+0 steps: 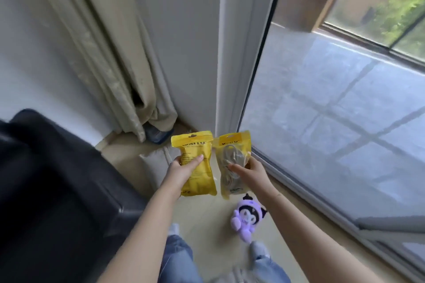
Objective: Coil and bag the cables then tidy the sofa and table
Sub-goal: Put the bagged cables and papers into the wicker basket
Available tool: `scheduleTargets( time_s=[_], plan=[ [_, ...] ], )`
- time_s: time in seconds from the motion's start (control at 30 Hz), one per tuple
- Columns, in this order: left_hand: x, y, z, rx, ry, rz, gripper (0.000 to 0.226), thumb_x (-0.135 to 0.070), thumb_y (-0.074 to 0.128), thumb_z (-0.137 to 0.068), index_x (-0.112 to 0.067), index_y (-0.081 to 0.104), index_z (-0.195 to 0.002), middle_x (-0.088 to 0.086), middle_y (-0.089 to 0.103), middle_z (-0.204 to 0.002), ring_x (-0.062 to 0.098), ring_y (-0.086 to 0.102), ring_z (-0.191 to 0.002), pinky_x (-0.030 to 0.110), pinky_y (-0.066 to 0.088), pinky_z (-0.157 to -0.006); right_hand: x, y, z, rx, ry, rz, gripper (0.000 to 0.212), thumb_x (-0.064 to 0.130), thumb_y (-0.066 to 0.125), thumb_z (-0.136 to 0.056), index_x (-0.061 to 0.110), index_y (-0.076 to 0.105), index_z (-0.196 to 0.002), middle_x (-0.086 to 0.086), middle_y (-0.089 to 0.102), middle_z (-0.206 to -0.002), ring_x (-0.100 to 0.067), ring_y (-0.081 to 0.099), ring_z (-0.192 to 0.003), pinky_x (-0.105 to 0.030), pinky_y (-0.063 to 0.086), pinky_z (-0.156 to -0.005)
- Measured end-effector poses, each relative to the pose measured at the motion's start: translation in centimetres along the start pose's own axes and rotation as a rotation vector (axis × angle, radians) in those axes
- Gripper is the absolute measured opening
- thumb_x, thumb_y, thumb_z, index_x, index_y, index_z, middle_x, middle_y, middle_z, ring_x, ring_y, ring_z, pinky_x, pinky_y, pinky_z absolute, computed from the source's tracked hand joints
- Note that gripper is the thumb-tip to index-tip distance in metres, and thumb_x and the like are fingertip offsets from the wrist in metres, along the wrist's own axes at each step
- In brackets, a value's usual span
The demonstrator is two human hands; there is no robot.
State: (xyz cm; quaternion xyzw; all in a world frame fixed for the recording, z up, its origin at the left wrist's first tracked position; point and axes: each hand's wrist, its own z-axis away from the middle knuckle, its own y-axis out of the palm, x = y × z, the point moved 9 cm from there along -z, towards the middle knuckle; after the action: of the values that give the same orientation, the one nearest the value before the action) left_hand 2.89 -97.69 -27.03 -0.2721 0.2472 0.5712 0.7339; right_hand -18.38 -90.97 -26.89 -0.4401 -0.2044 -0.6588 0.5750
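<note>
I hold two yellow cable bags upright in front of me, side by side. My left hand point(184, 171) grips the left yellow bag point(198, 145), thumb across its printed back. My right hand point(249, 173) holds the right yellow bag point(231, 145) by its side; its clear front shows a coiled pale cable point(230, 156) inside. The two bags almost touch at their inner edges.
A dark sofa point(57, 179) fills the lower left. A purple plush toy point(247, 217) lies on the pale floor by my feet. A light cushion point(154, 163) lies on the floor behind the bags. A beige curtain point(110, 64) hangs at left, with a glass sliding door point(333, 110) at right.
</note>
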Motion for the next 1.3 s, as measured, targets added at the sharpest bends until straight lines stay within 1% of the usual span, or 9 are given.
scheduleTargets(
  time_s=[0.17, 0.3, 0.4, 0.57, 0.8, 0.9, 1.13, 1.2, 1.3],
  plan=[
    [5.2, 0.6, 6.7, -0.282, -0.037, 0.29, 0.049, -0.049, 0.084, -0.069, -0.022, 0.064, -0.104, 0.002, 0.072, -0.1, 0.025, 0.068, -0.093, 0.045, 0.055, -0.09, -0.2, -1.9, 0.9, 0.221, -0.059, 0.1, 0.059, 0.053, 0.075, -0.053, 0.021, 0.066, -0.103, 0.001, 0.074, -0.095, -0.019, 0.071, -0.09, -0.045, 0.056, -0.088],
    [10.4, 0.0, 13.9, -0.4, -0.034, 0.413, 0.052, -0.048, 0.084, -0.07, -0.025, 0.065, -0.112, 0.001, 0.072, -0.104, 0.025, 0.069, -0.096, 0.047, 0.055, -0.091, -1.6, -0.5, 5.6, 0.401, -0.095, 0.159, 0.039, 0.033, 0.08, -0.075, 0.019, 0.066, -0.108, -0.001, 0.075, -0.096, -0.019, 0.071, -0.09, -0.044, 0.057, -0.087],
    [14.7, -0.5, 19.4, -0.465, -0.008, 0.501, 0.043, -0.049, 0.085, -0.068, -0.027, 0.067, -0.1, 0.0, 0.074, -0.101, 0.025, 0.07, -0.094, 0.046, 0.055, -0.09, -3.3, 1.0, 10.8, 0.515, -0.138, 0.206, 0.027, 0.027, 0.08, -0.078, 0.019, 0.067, -0.1, -0.004, 0.075, -0.093, -0.02, 0.072, -0.089, -0.047, 0.056, -0.087],
    [22.1, -0.4, 27.2, -0.547, 0.03, 0.551, 0.024, -0.044, 0.077, -0.08, -0.029, 0.063, -0.093, -0.001, 0.07, -0.101, 0.023, 0.066, -0.094, 0.041, 0.052, -0.088, -7.9, 1.8, 18.4, 0.611, -0.191, 0.275, 0.029, 0.029, 0.078, -0.079, 0.019, 0.066, -0.103, -0.002, 0.075, -0.095, -0.018, 0.071, -0.09, -0.044, 0.057, -0.088],
    [37.2, 2.2, 39.9, -0.613, 0.025, 0.616, 0.031, -0.043, 0.078, -0.08, -0.025, 0.063, -0.101, 0.002, 0.07, -0.104, 0.025, 0.067, -0.095, 0.042, 0.053, -0.089, -18.6, -0.8, 31.8, 0.707, -0.184, 0.285, 0.038, 0.024, 0.077, -0.081, 0.011, 0.063, -0.114, -0.005, 0.073, -0.101, -0.019, 0.07, -0.093, -0.039, 0.058, -0.086],
    [43.9, 4.4, 46.6, -0.633, -0.016, 0.604, 0.049, -0.049, 0.082, -0.072, -0.021, 0.067, -0.11, 0.003, 0.072, -0.105, 0.026, 0.068, -0.097, 0.047, 0.054, -0.092, -23.7, -2.9, 39.1, 0.751, -0.163, 0.32, 0.031, 0.021, 0.077, -0.081, 0.014, 0.064, -0.108, -0.003, 0.072, -0.097, -0.015, 0.069, -0.089, -0.031, 0.057, -0.08],
    [55.2, 8.7, 55.4, -0.666, -0.029, 0.736, 0.043, -0.039, 0.081, -0.076, -0.022, 0.066, -0.112, 0.004, 0.073, -0.107, 0.026, 0.069, -0.097, 0.048, 0.055, -0.09, -33.2, -6.1, 48.8, 0.87, -0.105, 0.339, 0.045, 0.026, 0.079, -0.076, 0.008, 0.063, -0.114, -0.009, 0.073, -0.103, -0.022, 0.071, -0.094, -0.04, 0.058, -0.086],
    [58.4, 10.2, 57.6, -0.685, -0.047, 0.772, 0.042, -0.041, 0.082, -0.075, -0.024, 0.066, -0.11, 0.003, 0.073, -0.107, 0.026, 0.069, -0.098, 0.047, 0.055, -0.089, -35.9, -7.0, 50.7, 0.877, -0.095, 0.365, 0.039, 0.022, 0.078, -0.08, 0.008, 0.063, -0.114, -0.009, 0.073, -0.101, -0.022, 0.071, -0.093, -0.038, 0.058, -0.084],
    [63.3, 12.9, 60.6, -0.719, -0.126, 0.779, 0.06, -0.053, 0.084, -0.057, -0.025, 0.065, -0.106, 0.003, 0.072, -0.107, 0.027, 0.068, -0.1, 0.049, 0.054, -0.091, -39.9, -8.8, 53.4, 0.891, -0.041, 0.387, 0.035, 0.018, 0.074, -0.084, 0.009, 0.06, -0.115, -0.007, 0.071, -0.103, -0.018, 0.069, -0.091, -0.028, 0.057, -0.073]
  ],
)
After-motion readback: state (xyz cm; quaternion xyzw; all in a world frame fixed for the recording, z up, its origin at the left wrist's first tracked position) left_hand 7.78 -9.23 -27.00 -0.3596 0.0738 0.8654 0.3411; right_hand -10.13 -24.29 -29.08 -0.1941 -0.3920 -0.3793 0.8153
